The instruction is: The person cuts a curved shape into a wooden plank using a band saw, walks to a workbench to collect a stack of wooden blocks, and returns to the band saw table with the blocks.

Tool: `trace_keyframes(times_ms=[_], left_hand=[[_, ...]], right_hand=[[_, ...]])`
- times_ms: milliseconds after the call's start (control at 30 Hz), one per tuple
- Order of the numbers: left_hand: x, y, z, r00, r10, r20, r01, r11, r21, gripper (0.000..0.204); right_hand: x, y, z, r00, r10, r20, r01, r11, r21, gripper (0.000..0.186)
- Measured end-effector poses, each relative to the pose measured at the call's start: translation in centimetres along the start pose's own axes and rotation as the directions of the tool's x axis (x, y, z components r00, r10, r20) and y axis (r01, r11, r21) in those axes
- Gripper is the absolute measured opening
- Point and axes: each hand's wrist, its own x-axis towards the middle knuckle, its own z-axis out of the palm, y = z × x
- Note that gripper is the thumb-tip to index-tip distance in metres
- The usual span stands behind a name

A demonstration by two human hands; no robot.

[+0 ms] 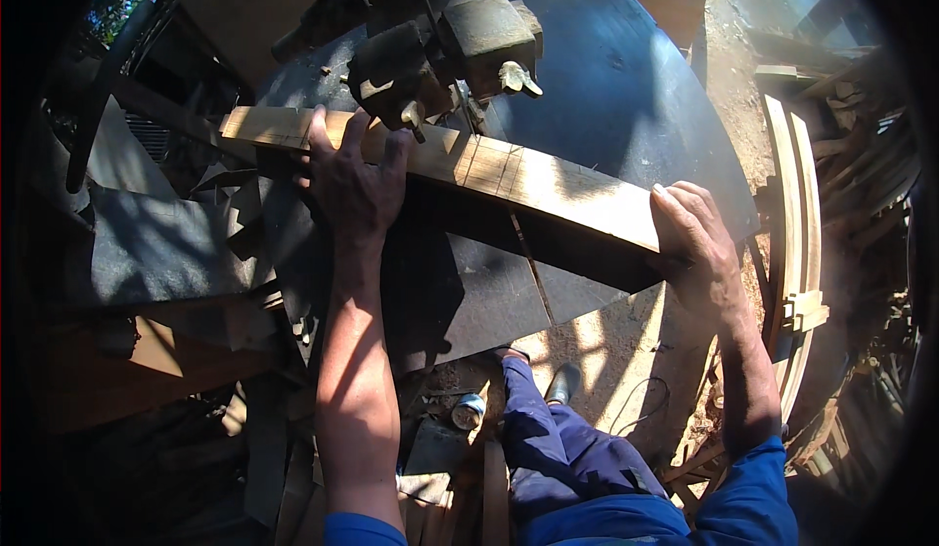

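Note:
A long pale wooden beam (558,182) lies slanted across the dark metal saw table (616,57), its left end farther away than its right. Several dark lines cross its lit upper face near the middle. My left hand (357,179) grips the beam left of the middle, fingers spread over its upper face and thumb side against the near face. At the right end my right hand (699,243) is wrapped around the beam. A bandsaw's blade guide (440,47) hangs above; the thin blade comes down at the beam's far edge, between my hands.
Wing nuts (518,79) stick out below the guide. A slot (531,267) runs through the table toward me. Long curved wooden strips (797,214) stand at the right beside piled offcuts. A grey sheet (161,248) and scraps lie left. A small can (469,410) sits near my feet.

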Motion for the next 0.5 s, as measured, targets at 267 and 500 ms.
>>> trace_keyframes(times_ms=[267, 500], left_hand=[[-0.01, 0.06, 0.10, 1.000, -0.010, -0.014, 0.010, 0.999, -0.043, 0.063], [-0.01, 0.31, -0.18, 1.000, -0.022, -0.008, 0.022, 0.999, -0.024, 0.063]], right_hand=[[0.07, -0.09, -0.06, 1.000, -0.002, 0.015, 0.002, 1.000, -0.030, 0.078], [0.09, -0.21, 0.02, 0.999, 0.041, 0.030, -0.039, 0.998, -0.042, 0.079]])
